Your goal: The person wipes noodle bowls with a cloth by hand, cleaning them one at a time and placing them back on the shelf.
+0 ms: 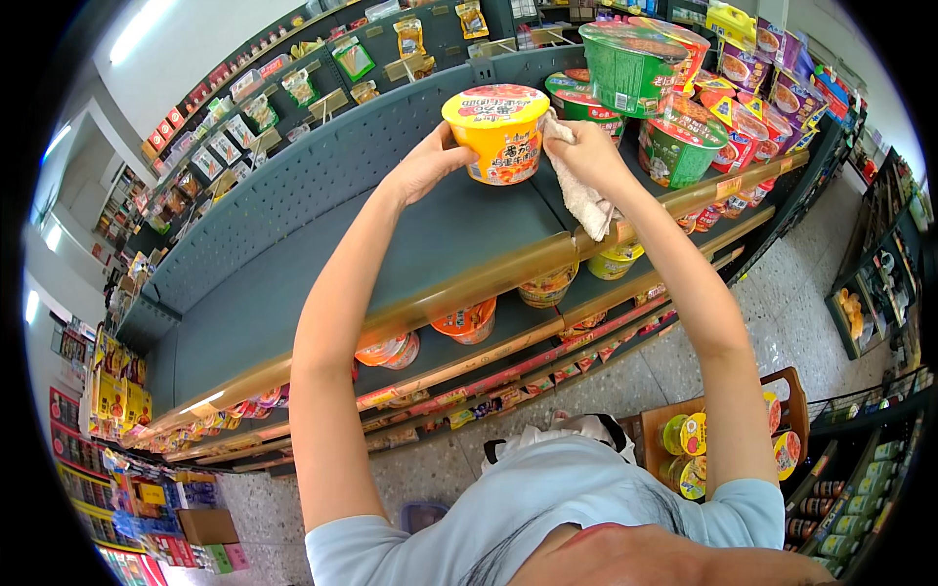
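A yellow instant noodle bowl [506, 132] with a printed lid is held above the top shelf [469, 234]. My left hand [431, 165] grips its left side, fingers behind and thumb in front. On the bowl's right, my right hand [586, 157] clutches a white cloth [582, 194] that touches the bowl near its rim and hangs down towards the shelf's front edge. Just behind that hand stand green noodle bowls [634, 69], some stacked.
Red and purple noodle packs [795, 102] crowd the shelf's right end. More bowls [469, 319] sit on the shelf below. A perforated back panel [315, 172] rises behind the top shelf. At lower right, a wooden chair [795, 410] bears several noodle cups [692, 432].
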{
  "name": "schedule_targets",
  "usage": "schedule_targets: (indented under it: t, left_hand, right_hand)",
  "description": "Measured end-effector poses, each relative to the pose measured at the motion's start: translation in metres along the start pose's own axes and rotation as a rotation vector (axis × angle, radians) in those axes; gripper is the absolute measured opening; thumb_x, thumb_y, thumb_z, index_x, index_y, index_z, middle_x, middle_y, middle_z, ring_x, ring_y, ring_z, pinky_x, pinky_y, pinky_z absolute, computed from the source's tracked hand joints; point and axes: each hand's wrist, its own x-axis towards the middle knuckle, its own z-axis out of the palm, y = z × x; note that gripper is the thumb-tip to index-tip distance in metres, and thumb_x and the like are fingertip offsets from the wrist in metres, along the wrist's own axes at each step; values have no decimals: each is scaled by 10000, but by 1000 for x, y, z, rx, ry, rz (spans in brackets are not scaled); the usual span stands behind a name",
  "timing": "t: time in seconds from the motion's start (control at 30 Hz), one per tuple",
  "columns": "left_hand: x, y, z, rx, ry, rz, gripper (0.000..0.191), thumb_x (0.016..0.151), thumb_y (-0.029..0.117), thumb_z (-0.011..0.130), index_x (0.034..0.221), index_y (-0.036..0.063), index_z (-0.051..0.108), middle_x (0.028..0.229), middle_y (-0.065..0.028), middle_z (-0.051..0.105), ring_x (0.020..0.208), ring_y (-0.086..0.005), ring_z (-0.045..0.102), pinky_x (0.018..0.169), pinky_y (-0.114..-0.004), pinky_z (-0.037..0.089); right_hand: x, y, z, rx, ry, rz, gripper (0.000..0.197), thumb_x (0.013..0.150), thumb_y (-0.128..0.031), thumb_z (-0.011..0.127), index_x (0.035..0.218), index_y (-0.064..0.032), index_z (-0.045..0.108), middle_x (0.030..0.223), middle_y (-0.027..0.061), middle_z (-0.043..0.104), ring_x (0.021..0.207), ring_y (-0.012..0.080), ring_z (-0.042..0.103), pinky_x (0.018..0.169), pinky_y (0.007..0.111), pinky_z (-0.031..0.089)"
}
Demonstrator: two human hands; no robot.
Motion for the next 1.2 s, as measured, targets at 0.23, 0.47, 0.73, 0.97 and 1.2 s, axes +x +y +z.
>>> schedule_targets:
  t: [0.23, 0.47, 0.73, 0.97, 1.2]
  left_hand:
    - [22, -14, 4, -55, -29, -13, 693, 700, -16, 571, 1332, 61, 297, 1229, -52, 446, 1095, -150, 450, 952, -267, 357]
    - [32, -25, -2, -99, -38, -53, 702, 684, -72, 513, 1336, 62, 293, 1224, -57, 462, 1074, -157, 481, 924, -270, 394]
    - [29, -19, -1, -57, -23, -70, 698, 678, -45, 514, 1334, 52, 297, 1222, -63, 467, 1075, -155, 481, 919, -260, 391]
    - [25, -16, 7, -24, 21, -64, 636, 691, -38, 512, 1299, 34, 343, 1214, -62, 472, 1063, -157, 476, 927, -262, 376]
    - [11, -6, -1, 543, 212, -183, 703, 703, 41, 565, 1342, -57, 289, 1318, -221, 410, 1212, -264, 427, 1002, -329, 338]
  right_hand:
    - [6, 13, 2, -42, 2, 58, 251, 766, -249, 558, 832, -19, 637, 738, 166, 637, 739, 316, 623, 667, 392, 459]
    - [5, 19, 6, -18, -30, 98, 252, 771, -243, 552, 794, -7, 636, 691, 158, 623, 677, 296, 614, 633, 379, 450]
    - [2, 18, 5, 7, -19, 100, 262, 773, -252, 560, 813, -6, 641, 693, 158, 623, 667, 285, 614, 630, 379, 450]
    - [1, 19, 2, 7, -14, 92, 275, 771, -248, 555, 842, 5, 636, 709, 161, 627, 668, 282, 615, 629, 375, 456]
    - [-17, 15, -22, 248, 34, 120, 296, 814, -193, 589, 1031, 9, 596, 787, 43, 617, 645, 96, 552, 575, 253, 437]
